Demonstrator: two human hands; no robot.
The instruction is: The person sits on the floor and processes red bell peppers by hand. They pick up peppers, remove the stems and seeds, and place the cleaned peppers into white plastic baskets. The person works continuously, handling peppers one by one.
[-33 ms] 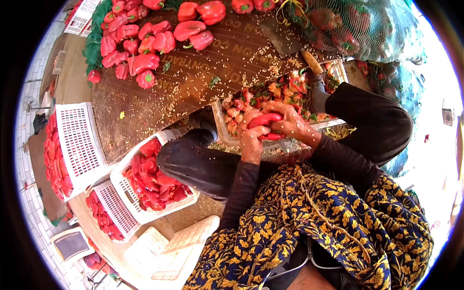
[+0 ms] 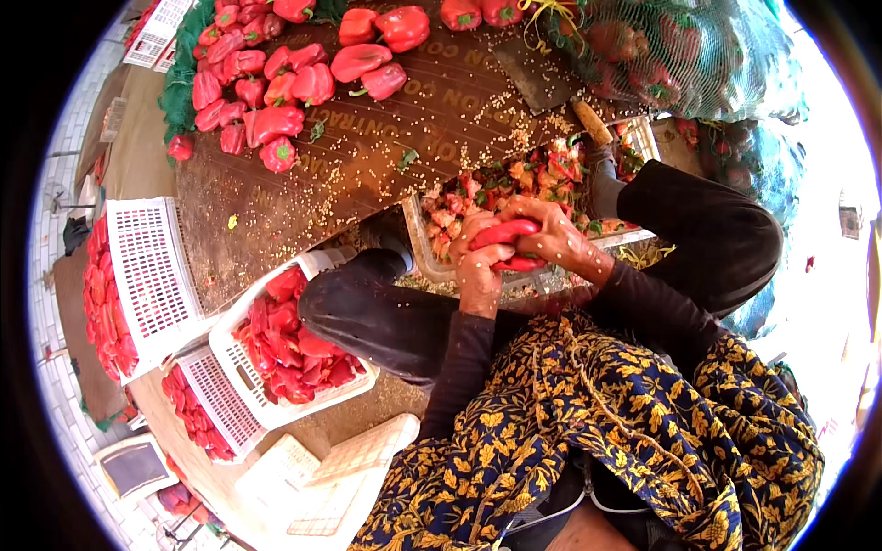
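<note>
My left hand (image 2: 477, 262) and my right hand (image 2: 557, 236) are together near the middle, both closed around a red pepper (image 2: 501, 233), whose lower part shows between my fingers; whether it is split is unclear. Pale seeds stick to both hands. Beneath and behind them lies a shallow tray (image 2: 414, 230) with pepper cores, red scraps and green stems. Beyond it, a seed-strewn brown board (image 2: 248, 211) bears a pile of whole red peppers (image 2: 312, 81). A wooden handle (image 2: 591, 122) with a dark flat blade lies at the board's right.
White crates (image 2: 150, 266) of red pepper pieces stand at left, one (image 2: 223, 342) beside my left knee. Green mesh sacks (image 2: 675, 60) of peppers fill the upper right. My bent legs flank the tray. Pale flat panels (image 2: 340, 477) lie at lower left.
Both hands, still on the red pepper, have shifted very slightly down and to the right. Little else differs.
</note>
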